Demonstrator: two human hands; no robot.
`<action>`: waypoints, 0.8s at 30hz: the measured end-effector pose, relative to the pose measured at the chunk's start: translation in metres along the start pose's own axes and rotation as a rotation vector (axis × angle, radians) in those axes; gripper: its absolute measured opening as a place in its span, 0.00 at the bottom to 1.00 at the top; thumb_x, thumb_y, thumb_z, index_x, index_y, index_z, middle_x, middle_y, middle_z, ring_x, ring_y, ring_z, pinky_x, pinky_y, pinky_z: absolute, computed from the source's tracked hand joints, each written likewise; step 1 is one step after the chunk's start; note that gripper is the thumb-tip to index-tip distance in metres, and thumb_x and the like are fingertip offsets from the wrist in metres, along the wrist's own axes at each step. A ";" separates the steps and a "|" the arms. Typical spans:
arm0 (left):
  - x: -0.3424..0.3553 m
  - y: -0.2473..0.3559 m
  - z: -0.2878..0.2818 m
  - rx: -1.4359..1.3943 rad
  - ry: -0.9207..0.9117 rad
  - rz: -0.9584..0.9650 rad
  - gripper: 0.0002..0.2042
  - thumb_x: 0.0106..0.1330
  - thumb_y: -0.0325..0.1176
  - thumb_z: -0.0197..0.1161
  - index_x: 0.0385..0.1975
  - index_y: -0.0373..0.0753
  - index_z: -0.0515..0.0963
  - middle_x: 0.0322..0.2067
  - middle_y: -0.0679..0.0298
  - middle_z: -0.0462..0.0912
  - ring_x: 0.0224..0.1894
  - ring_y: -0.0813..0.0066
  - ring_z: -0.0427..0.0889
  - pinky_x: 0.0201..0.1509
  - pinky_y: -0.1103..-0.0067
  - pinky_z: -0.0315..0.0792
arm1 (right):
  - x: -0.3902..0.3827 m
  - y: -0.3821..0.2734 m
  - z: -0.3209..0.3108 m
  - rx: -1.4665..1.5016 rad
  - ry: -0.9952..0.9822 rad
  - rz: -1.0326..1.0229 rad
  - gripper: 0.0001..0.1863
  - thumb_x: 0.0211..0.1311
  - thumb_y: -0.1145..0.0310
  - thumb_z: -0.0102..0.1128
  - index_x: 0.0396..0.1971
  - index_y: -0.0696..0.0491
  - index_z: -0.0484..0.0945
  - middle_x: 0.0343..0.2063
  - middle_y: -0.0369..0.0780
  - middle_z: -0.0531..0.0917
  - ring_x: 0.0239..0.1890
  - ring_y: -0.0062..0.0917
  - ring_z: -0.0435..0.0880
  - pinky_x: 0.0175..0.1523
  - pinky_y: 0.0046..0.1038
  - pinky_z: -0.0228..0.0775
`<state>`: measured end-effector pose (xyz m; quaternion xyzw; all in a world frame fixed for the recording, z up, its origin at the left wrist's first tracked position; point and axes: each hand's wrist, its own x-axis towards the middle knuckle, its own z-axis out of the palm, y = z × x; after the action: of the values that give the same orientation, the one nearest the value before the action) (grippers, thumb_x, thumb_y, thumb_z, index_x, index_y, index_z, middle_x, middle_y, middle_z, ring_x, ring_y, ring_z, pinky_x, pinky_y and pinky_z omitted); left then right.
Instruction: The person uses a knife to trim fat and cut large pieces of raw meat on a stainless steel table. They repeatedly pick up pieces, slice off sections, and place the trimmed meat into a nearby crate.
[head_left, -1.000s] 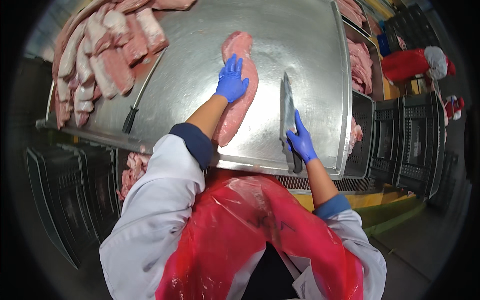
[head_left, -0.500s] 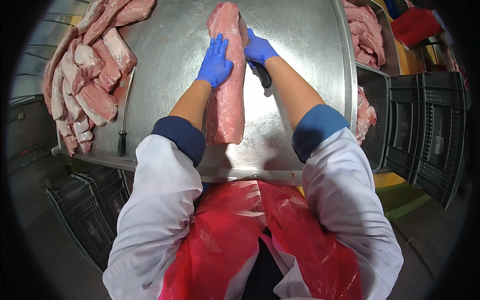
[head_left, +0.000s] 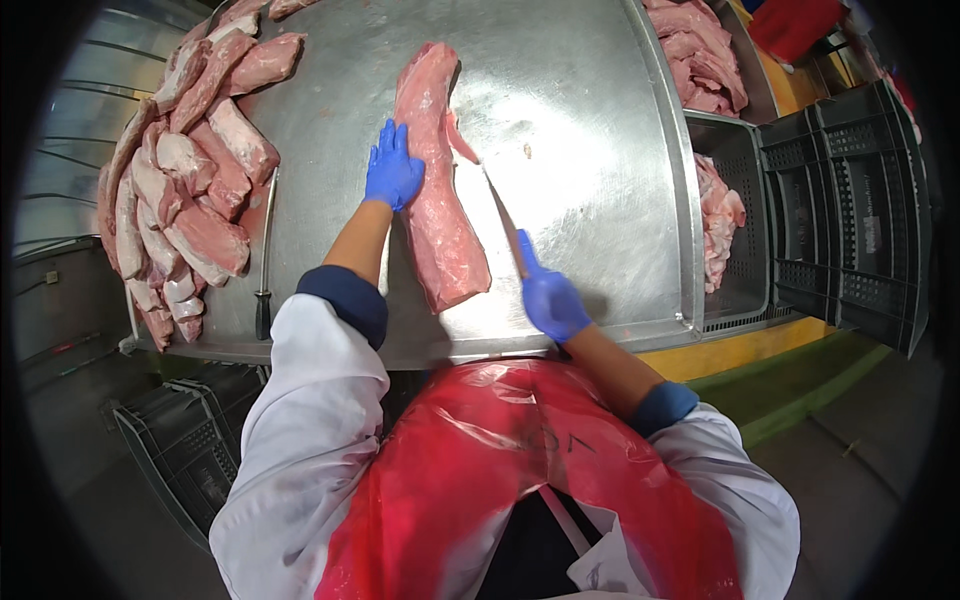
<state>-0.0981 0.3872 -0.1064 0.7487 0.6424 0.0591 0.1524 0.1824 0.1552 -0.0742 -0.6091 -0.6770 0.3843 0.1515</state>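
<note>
A long piece of boneless meat (head_left: pixel 437 190) lies lengthwise on the metal table (head_left: pixel 330 150), bent slightly. My left hand (head_left: pixel 394 172), in a blue glove, rests on its left edge with the fingers stretched out. In my right hand (head_left: pixel 552 300), also gloved in blue, is a knife (head_left: pixel 503 215), gripped with the index finger along it. The blade points away from me, and its tip is close to a thin flap of meat (head_left: pixel 460 140) that hangs off the right side of the long piece. The knife's handle is hidden in my fist.
Many meat pieces (head_left: pixel 205 160) are heaped at the table's left, beside a sharpening steel (head_left: pixel 266 250) with a black handle. Past the raised right edge stand a bin of meat (head_left: pixel 700 60), a dark crate with trimmings (head_left: pixel 718 215) and another dark crate (head_left: pixel 850 210). More crates (head_left: pixel 190 440) stand low at left.
My right hand has come back toward me with the knife, whose blade now shows. The far end of the meat has come nearer, and a flap now stands off its right side.
</note>
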 end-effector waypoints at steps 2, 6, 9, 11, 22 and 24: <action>-0.024 -0.014 0.000 -0.025 0.010 -0.006 0.39 0.63 0.42 0.53 0.74 0.34 0.51 0.76 0.45 0.45 0.77 0.47 0.49 0.79 0.59 0.44 | 0.006 -0.001 -0.007 0.091 0.170 -0.030 0.41 0.66 0.73 0.45 0.77 0.50 0.40 0.24 0.57 0.81 0.25 0.50 0.83 0.34 0.48 0.74; -0.062 -0.025 0.006 -0.037 0.045 0.005 0.39 0.62 0.41 0.54 0.74 0.33 0.51 0.75 0.40 0.46 0.75 0.41 0.53 0.78 0.58 0.47 | 0.107 -0.023 0.007 0.158 0.129 0.033 0.40 0.68 0.68 0.45 0.77 0.44 0.40 0.26 0.55 0.83 0.24 0.46 0.84 0.36 0.45 0.76; -0.065 -0.016 0.010 -0.027 0.043 0.057 0.39 0.62 0.41 0.54 0.74 0.33 0.52 0.74 0.40 0.47 0.74 0.40 0.53 0.78 0.58 0.47 | 0.175 -0.051 0.020 0.231 0.029 0.157 0.42 0.66 0.68 0.45 0.77 0.40 0.39 0.29 0.57 0.84 0.28 0.46 0.86 0.39 0.44 0.78; -0.071 -0.020 0.008 -0.022 0.057 0.056 0.39 0.62 0.41 0.54 0.73 0.33 0.52 0.74 0.40 0.47 0.75 0.41 0.52 0.78 0.58 0.47 | 0.161 -0.060 0.032 0.155 -0.012 0.140 0.45 0.63 0.71 0.45 0.77 0.41 0.34 0.32 0.59 0.84 0.32 0.48 0.86 0.43 0.45 0.78; -0.065 -0.001 -0.002 0.069 0.246 0.186 0.32 0.62 0.39 0.58 0.67 0.33 0.66 0.72 0.42 0.58 0.75 0.43 0.54 0.77 0.54 0.47 | -0.103 0.020 -0.032 0.004 0.020 -0.066 0.41 0.65 0.74 0.51 0.77 0.45 0.48 0.23 0.50 0.82 0.24 0.39 0.83 0.35 0.36 0.76; -0.068 0.060 -0.010 0.250 0.094 0.302 0.24 0.58 0.35 0.62 0.56 0.37 0.74 0.62 0.44 0.71 0.66 0.46 0.68 0.69 0.55 0.59 | -0.112 0.030 -0.052 0.221 0.122 0.057 0.42 0.66 0.75 0.52 0.77 0.43 0.47 0.22 0.45 0.81 0.22 0.32 0.82 0.34 0.32 0.76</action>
<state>-0.0554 0.3142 -0.0711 0.8460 0.5317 0.0359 0.0172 0.2626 0.0661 -0.0316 -0.6298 -0.6025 0.4230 0.2479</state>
